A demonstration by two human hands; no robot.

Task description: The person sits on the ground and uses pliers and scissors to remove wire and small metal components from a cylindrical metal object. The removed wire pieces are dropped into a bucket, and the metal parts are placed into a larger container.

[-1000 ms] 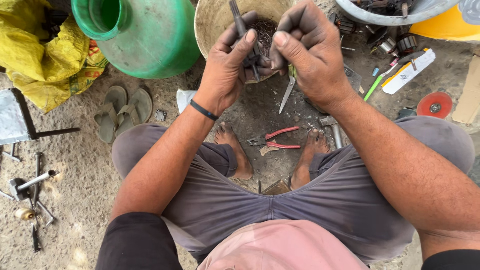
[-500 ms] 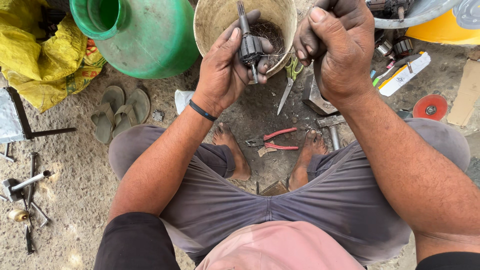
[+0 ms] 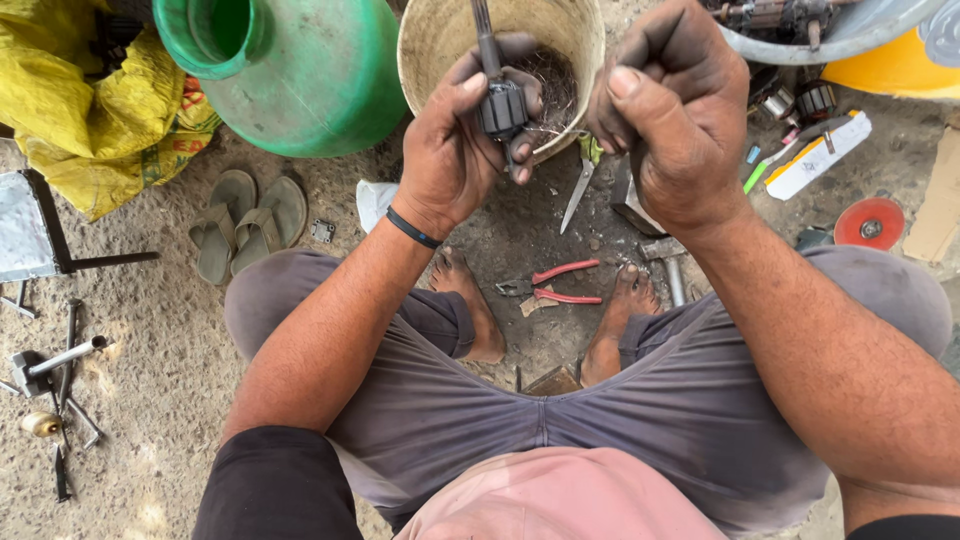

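Observation:
My left hand (image 3: 455, 150) grips a dark motor armature (image 3: 500, 100) by its core, its shaft pointing up over a beige bucket (image 3: 435, 45) that holds tangled copper wire (image 3: 555, 85). My right hand (image 3: 670, 110) is closed in a fist just right of the armature, above the bucket's right rim; thin wire seems to run from it toward the armature, though I cannot tell for sure. A black band circles my left wrist. I squat on the ground with bare feet.
Red-handled pliers (image 3: 555, 285) lie between my feet, scissors (image 3: 578, 185) and a hammer (image 3: 665, 265) just beyond. A green plastic pot (image 3: 300, 70) and yellow sack (image 3: 80, 110) stand left, with sandals (image 3: 245, 225). Metal parts (image 3: 50, 370) lie far left; a red disc (image 3: 868, 222) right.
My right hand has pulled up and to the right, away from the armature. My left hand has tilted the armature upright over the bucket.

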